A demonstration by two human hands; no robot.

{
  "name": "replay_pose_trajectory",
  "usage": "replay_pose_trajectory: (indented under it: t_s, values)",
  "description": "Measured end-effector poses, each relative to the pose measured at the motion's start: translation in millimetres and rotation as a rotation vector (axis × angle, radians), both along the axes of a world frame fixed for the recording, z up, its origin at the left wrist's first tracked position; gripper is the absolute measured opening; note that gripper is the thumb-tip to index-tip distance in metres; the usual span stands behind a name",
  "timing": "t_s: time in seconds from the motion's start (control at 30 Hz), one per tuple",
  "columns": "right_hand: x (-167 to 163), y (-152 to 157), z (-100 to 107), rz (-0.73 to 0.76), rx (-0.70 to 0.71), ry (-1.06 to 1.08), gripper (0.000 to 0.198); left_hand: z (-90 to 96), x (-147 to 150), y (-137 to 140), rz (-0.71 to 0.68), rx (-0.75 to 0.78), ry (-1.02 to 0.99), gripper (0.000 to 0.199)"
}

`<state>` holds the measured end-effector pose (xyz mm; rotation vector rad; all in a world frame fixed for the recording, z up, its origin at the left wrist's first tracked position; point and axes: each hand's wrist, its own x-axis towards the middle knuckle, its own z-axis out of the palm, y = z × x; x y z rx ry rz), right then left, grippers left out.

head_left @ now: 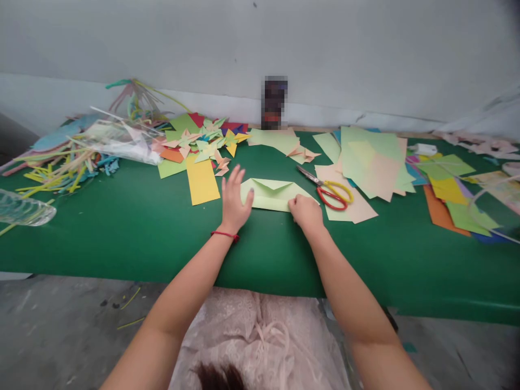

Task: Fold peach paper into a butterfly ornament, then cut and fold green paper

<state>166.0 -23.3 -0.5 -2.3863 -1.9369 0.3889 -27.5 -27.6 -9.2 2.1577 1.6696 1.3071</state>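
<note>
A light green sheet of paper (270, 201), folded into a long shape with slanted upper corners and a pointed flap, lies flat on the green table in front of me. My left hand (236, 200) rests at its left end with the fingers stretched out and apart. At the right end, my right hand (305, 210) is curled into a fist whose knuckles press on the paper's lower edge. Whether anything is pinched inside that fist is hidden. Just right of it lie scissors (331, 192) with red and yellow handles, on pale paper sheets (355, 208).
Folded paper stars (211, 142) and a yellow sheet (202, 181) lie to the left. Farther left are coloured pipe cleaners (77, 168) and a clear plastic bottle (26, 208). Stacked green and pink sheets (371, 162) and coloured papers (450, 189) cover the right side. A blurred dark object (275, 103) stands against the wall.
</note>
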Motion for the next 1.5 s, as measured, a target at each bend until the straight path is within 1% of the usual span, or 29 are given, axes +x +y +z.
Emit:
replay_pose_trajectory:
  t_s: [0.1,0.13,0.27,0.33,0.4,0.5,0.57,0.63,0.7,0.77,0.93,1.03,1.13,1.23,1.3,1.37,1.5]
  values:
    - [4.8,1.4,0.7,0.02,-0.026,0.092,0.03,-1.7,11.2,2.0,-0.121,-0.072,0.227,0.055]
    - [6.6,2.0,0.3,0.028,-0.035,0.127,0.029,-3.3,15.4,3.9,-0.134,-0.107,0.279,0.058]
    - [13.3,3.6,-2.3,0.045,-0.046,0.268,0.026,-11.8,30.5,12.4,-0.09,-0.224,0.401,0.065]
    - [17.4,4.1,-1.5,0.046,-0.023,0.335,0.025,-15.4,34.1,15.1,-0.131,-0.281,0.453,0.065]
    - [22.9,5.0,1.1,0.034,0.044,0.384,0.027,-17.1,33.1,17.1,-0.202,-0.335,0.49,0.062]
    - [34.1,8.0,5.3,-0.026,0.217,0.402,0.033,-14.8,23.7,20.4,-0.311,-0.375,0.507,0.058]
    - [42.0,11.0,5.2,-0.074,0.315,0.391,0.032,-9.8,15.2,22.9,-0.396,-0.39,0.514,0.056]
    - [48.3,14.0,2.2,-0.099,0.354,0.397,0.026,-3.6,8.1,24.7,-0.521,-0.418,0.503,0.051]
    - [51.6,15.8,-2.2,-0.098,0.335,0.438,0.02,2.2,4.4,25.0,-0.614,-0.454,0.46,0.046]
    - [51.5,15.9,-5.7,-0.079,0.274,0.514,0.02,6.2,4.3,24.0,-0.656,-0.475,0.409,0.047]
    - [44.3,9.8,-5.7,-0.005,0.068,0.745,0.025,7.8,9.2,21.3,-0.681,-0.503,0.31,0.05]
    - [43.8,6.6,-4.6,0.003,0.004,0.816,0.026,6.0,10.6,20.8,-0.683,-0.509,0.273,0.054]
    - [45.4,5.4,-5.0,-0.004,0.027,0.82,0.028,4.3,11.9,20.3,-0.697,-0.508,0.262,0.06]
    - [44.9,4.8,-4.9,-0.022,0.137,0.803,0.022,3.5,13.3,20.0,-0.712,-0.519,0.259,0.063]
    - [43.0,3.7,-3.4,-0.023,0.188,0.829,0.023,3.6,13.8,19.8,-0.717,-0.527,0.257,0.062]
    - [41.3,1.9,-0.6,-0.003,0.175,0.898,0.028,3.8,13.8,19.7,-0.723,-0.528,0.257,0.059]
    - [42.9,-1.2,6.1,0.049,0.064,1.069,0.034,3.4,13.8,19.5,-0.718,-0.499,0.248,0.054]
